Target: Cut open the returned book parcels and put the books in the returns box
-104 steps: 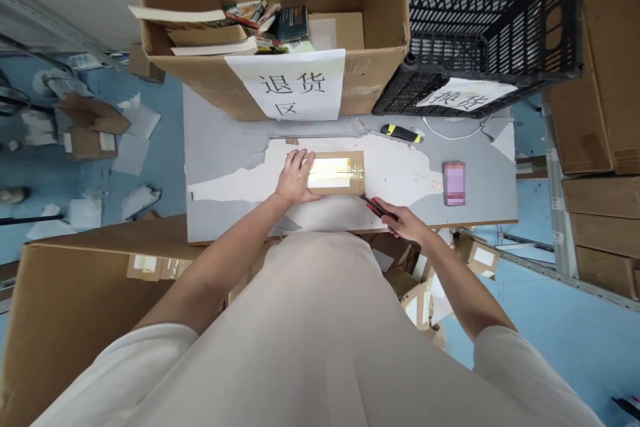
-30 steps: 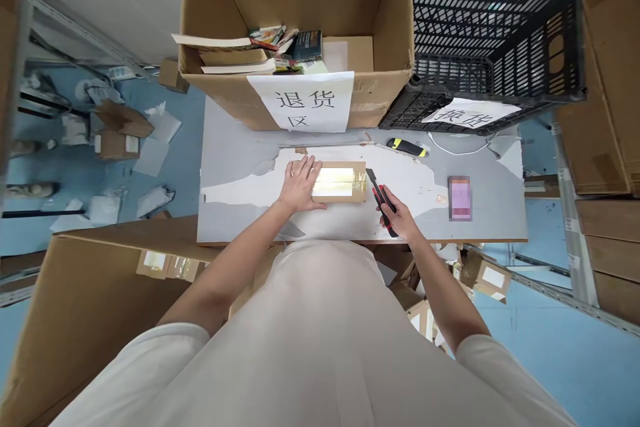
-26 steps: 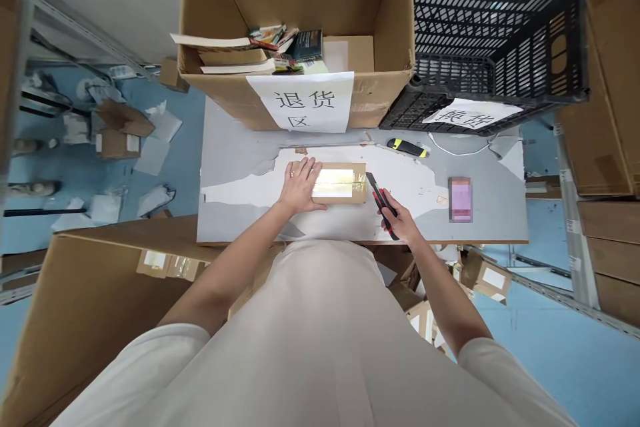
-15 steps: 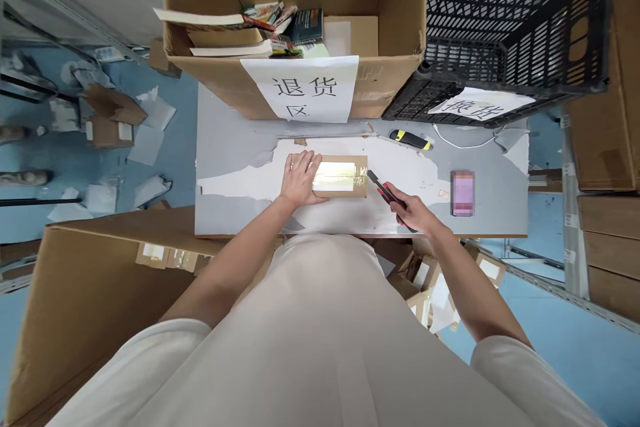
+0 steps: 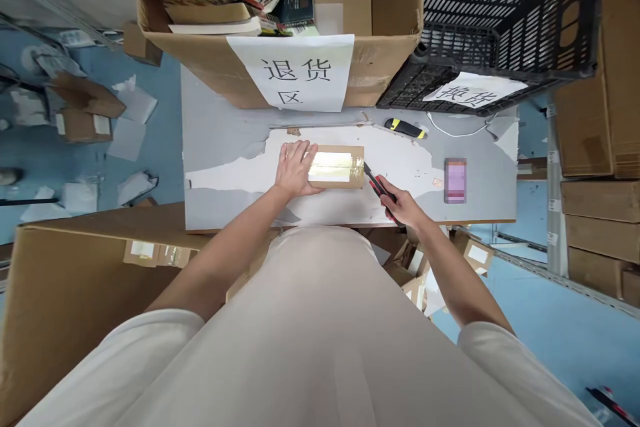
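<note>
A small brown cardboard box (image 5: 340,167) with a white label and shiny clear tape lies on the worktable (image 5: 230,210). My left hand (image 5: 297,170) grips its left end, fingers over the top and thumb along the near side. My right hand (image 5: 403,203) is closed around a black and red utility knife (image 5: 377,184). The knife points up and left, its tip at the right end of the box. Whether the blade touches the tape I cannot tell.
A large carton (image 5: 195,60) holding books stands behind, beside a black plastic crate (image 5: 545,73). A black and yellow cutter (image 5: 406,128) and a pixelated purple phone-shaped object (image 5: 455,181) lie on the table's right. Another open carton (image 5: 60,293) is at lower left.
The knife tip has come closer to the right end of the box. My left hand keeps its hold there. The whole view has shifted slightly.
</note>
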### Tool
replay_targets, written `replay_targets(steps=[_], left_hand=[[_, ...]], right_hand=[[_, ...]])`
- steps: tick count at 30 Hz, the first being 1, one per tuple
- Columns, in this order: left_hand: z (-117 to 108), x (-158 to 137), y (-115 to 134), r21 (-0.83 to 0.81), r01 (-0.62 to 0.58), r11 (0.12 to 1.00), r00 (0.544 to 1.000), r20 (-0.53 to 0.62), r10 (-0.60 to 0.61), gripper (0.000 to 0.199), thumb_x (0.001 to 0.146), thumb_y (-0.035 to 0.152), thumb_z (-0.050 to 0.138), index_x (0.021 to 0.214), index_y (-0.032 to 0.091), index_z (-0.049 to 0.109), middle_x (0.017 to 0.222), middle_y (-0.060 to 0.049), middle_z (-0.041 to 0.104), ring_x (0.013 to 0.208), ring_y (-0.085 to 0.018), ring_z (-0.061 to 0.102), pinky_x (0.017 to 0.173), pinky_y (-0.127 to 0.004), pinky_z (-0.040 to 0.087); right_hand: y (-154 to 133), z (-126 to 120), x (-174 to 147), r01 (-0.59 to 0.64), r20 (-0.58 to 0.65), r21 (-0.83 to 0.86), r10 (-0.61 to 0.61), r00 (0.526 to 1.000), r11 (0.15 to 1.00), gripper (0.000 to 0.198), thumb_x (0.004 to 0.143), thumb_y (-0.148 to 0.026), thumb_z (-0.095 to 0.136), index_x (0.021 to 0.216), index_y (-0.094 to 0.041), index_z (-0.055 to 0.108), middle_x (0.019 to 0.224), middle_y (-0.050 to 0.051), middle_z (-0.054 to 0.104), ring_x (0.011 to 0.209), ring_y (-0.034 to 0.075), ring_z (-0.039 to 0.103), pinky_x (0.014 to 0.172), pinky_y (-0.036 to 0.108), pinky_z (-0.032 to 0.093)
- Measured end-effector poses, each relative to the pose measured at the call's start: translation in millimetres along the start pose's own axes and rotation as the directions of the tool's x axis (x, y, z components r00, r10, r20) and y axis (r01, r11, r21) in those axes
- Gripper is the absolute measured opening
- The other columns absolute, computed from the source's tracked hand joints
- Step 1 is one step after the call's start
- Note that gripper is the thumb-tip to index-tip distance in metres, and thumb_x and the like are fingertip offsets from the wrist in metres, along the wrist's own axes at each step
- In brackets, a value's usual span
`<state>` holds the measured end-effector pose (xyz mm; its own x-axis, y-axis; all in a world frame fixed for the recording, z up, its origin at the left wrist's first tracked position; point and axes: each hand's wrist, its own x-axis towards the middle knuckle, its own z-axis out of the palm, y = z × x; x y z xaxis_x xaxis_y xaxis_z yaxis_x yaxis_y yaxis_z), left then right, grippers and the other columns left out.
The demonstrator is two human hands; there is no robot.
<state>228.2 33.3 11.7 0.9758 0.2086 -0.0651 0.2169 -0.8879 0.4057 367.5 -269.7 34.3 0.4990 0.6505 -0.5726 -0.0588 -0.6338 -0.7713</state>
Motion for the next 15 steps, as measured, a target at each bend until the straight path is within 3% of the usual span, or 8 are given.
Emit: replay_targets(steps=[5,9,12,15], left_hand=[[0,-1,0,0.023,-0.003,1.000,1.000,0.014,0.003,0.113,0.055,0.061,0.074,0.147,0.012,0.029,0.148,-0.021,0.034,0.138,-0.041,0.026,0.116,-0.056,0.002],[1,0,0,0.027,0.008,1.000,1.000,0.011,-0.008,0.114,0.057,0.064,0.072,0.148,0.012,0.027,0.150,-0.021,0.032,0.140,-0.041,0.023,0.116,-0.055,-0.001],[0,0,-1,-0.001,-0.012,1.000,1.000,0.005,0.012,0.118,0.055,0.068,0.072,0.148,0.011,0.026,0.151,-0.022,0.029,0.142,-0.040,0.021,0.116,-0.055,-0.003],[-1,-7,-7,-0.075,-0.045,0.996,0.997,-0.060,0.041,0.123,0.052,0.072,0.072,0.148,0.011,0.026,0.154,-0.024,0.022,0.144,-0.041,0.014,0.115,-0.057,0.000]], right_hand=[[2,21,-7,-0.028,0.034,0.023,0.027,0.999,0.999,0.064,0.087,-0.035,0.051,0.148,-0.030,0.033,0.073,-0.003,0.059,0.041,0.007,0.051,0.040,0.021,0.046],[12,31,-28,-0.041,-0.034,0.025,0.042,0.999,0.999,0.064,0.088,-0.039,0.049,0.148,-0.027,0.033,0.070,-0.003,0.059,0.042,0.007,0.050,0.042,0.022,0.047],[29,31,-49,-0.025,-0.132,0.060,0.032,0.991,0.998,0.068,0.085,-0.043,0.054,0.147,-0.025,0.034,0.068,-0.004,0.059,0.044,0.009,0.052,0.045,0.026,0.048],[40,31,-46,0.030,-0.327,0.207,0.040,0.944,0.978,0.085,0.075,-0.047,0.066,0.147,-0.024,0.028,0.069,-0.005,0.060,0.050,0.012,0.056,0.050,0.030,0.052]])
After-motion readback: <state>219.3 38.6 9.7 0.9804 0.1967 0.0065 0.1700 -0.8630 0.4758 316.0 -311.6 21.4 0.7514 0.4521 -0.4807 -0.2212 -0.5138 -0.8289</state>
